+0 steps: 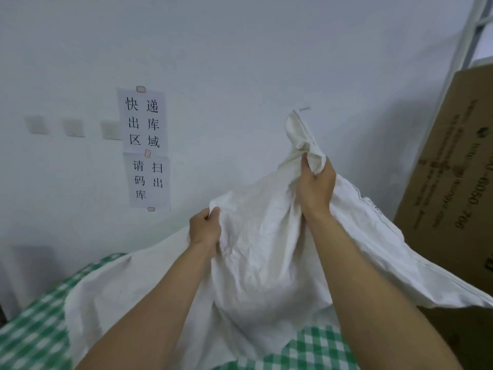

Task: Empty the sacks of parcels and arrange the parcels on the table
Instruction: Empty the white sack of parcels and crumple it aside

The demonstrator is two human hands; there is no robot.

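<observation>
Two bare forearms reach up from the bottom edge toward a white woven sack [266, 249], which fills the middle of the view. It rests on a surface [34, 329] covered with a green-and-white checked cloth, and its lower part spreads out over the cloth to the left and right. The left hand [205, 228] has its fingers curled round a fold at the sack's upper left edge. The right hand [316, 182] is higher and clenches a bunched corner of the fabric, with a twisted tip of the cloth sticking up above the fist. Between the two hands the sack hangs in deep creases; whatever is inside is hidden. To the right, a large brown cardboard box [453, 169] with printed lettering stands just behind the sack's edge. On the pale wall behind, two paper notices [145, 145] with black Chinese characters are taped one above the other, beside a row of small square wall plates [73, 128]. A white metal frame [477, 30] shows in the top right corner.
</observation>
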